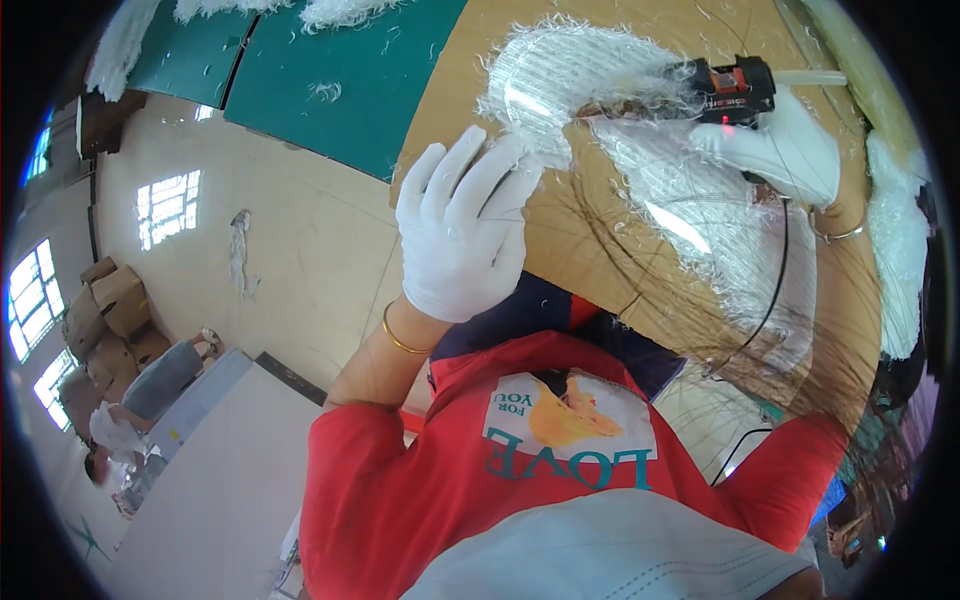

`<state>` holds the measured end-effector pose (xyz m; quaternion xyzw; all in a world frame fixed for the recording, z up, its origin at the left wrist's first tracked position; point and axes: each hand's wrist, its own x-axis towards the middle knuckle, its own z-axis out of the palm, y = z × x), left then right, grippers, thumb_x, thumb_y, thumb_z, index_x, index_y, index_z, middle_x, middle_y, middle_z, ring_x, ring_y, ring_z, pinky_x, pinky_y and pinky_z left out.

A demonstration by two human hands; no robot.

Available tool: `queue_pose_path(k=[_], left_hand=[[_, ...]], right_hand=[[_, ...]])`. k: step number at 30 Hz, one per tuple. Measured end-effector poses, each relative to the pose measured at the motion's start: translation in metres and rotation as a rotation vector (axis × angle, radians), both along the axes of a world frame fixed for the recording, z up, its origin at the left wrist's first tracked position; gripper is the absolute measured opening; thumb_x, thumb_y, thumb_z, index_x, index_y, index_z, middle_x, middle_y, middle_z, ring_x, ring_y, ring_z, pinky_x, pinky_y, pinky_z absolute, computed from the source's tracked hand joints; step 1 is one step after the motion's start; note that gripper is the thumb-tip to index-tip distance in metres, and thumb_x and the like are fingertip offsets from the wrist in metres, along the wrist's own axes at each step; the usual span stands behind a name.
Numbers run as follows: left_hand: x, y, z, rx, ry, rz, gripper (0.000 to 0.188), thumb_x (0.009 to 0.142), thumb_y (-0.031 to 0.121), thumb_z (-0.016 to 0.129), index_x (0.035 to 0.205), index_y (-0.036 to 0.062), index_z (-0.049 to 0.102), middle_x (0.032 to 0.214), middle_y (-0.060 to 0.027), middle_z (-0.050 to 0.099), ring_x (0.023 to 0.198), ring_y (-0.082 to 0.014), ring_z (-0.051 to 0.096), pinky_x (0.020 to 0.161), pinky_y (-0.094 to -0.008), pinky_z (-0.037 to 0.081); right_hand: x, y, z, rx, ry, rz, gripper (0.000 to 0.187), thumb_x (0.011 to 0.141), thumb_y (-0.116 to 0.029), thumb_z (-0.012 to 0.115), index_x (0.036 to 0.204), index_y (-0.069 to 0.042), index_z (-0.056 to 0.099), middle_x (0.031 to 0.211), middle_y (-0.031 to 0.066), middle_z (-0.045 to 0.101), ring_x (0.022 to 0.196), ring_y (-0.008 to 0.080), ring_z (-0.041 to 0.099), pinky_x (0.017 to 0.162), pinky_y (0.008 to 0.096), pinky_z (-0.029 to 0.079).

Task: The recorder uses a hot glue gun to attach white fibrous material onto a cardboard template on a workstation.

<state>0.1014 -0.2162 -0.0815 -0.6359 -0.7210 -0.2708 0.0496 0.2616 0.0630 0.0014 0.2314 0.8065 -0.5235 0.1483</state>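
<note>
My left hand (462, 235), in a white glove, is at the left edge of a curved white fringed piece (545, 75). Its thumb and forefinger appear to pinch the rim, while the other fingers stretch out. In my right hand (785, 155), also gloved, is a black and red glue gun (735, 90) with a small red light. A pale glue stick (812, 77) protrudes from its back. The gun's front end points left over the fringed piece, and loose strands partly hide the nozzle. Below it lies a second white fringed strip (690, 215), running toward the lower right.
All this lies on a brown board (610, 235). A dark cord (775, 290) hangs below my right hand. Left of the board is a green tabletop (335, 105) with white fluff. More white fringed material (895, 250) lies at right. Another person (140, 410) and cardboard boxes (115, 310) appear far left.
</note>
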Motion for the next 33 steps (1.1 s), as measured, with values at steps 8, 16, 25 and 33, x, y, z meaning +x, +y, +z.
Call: queue_pose_path(k=[8, 16, 25, 33], left_hand=[[-0.01, 0.022, 0.03, -0.203, 0.026, -0.176, 0.047, 0.074, 0.007, 0.063, 0.12, 0.0052, 0.067, 0.134, -0.0124, 0.059, 0.127, -0.0324, 0.054, 0.106, -0.0507, 0.039], [-0.047, -0.008, 0.016, -0.086, -0.046, -0.061, 0.04, 0.085, 0.019, 0.068, 0.121, 0.001, 0.065, 0.129, -0.0175, 0.061, 0.13, -0.0369, 0.052, 0.109, -0.057, 0.034], [-0.003, 0.046, 0.023, -0.282, 0.246, 0.347, 0.088, 0.086, 0.064, 0.063, 0.141, -0.003, 0.05, 0.149, -0.0257, 0.044, 0.141, -0.0456, 0.036, 0.112, -0.0667, 0.022], [-0.004, 0.05, 0.039, -0.352, 0.3, 0.245, 0.077, 0.085, 0.058, 0.065, 0.131, -0.0026, 0.055, 0.14, -0.0213, 0.048, 0.135, -0.04, 0.038, 0.107, -0.0657, 0.021]], right_hand=[[0.013, 0.001, -0.008, -0.056, -0.05, -0.134, 0.044, 0.09, -0.034, 0.079, 0.12, -0.005, 0.065, 0.09, -0.003, 0.062, 0.075, 0.0056, 0.052, 0.062, 0.023, 0.042], [0.018, 0.001, -0.021, 0.003, 0.098, -0.135, 0.042, 0.091, -0.029, 0.077, 0.123, -0.004, 0.065, 0.09, -0.0012, 0.066, 0.08, 0.0077, 0.057, 0.069, 0.0244, 0.046], [0.023, 0.004, -0.035, -0.166, 0.241, -0.197, 0.046, 0.093, -0.021, 0.072, 0.131, 0.004, 0.061, 0.111, 0.0115, 0.074, 0.101, 0.0166, 0.068, 0.091, 0.0323, 0.054], [0.024, 0.003, -0.032, -0.148, 0.273, -0.219, 0.044, 0.094, -0.021, 0.071, 0.129, 0.003, 0.061, 0.11, 0.0126, 0.073, 0.1, 0.0189, 0.069, 0.092, 0.0338, 0.054]])
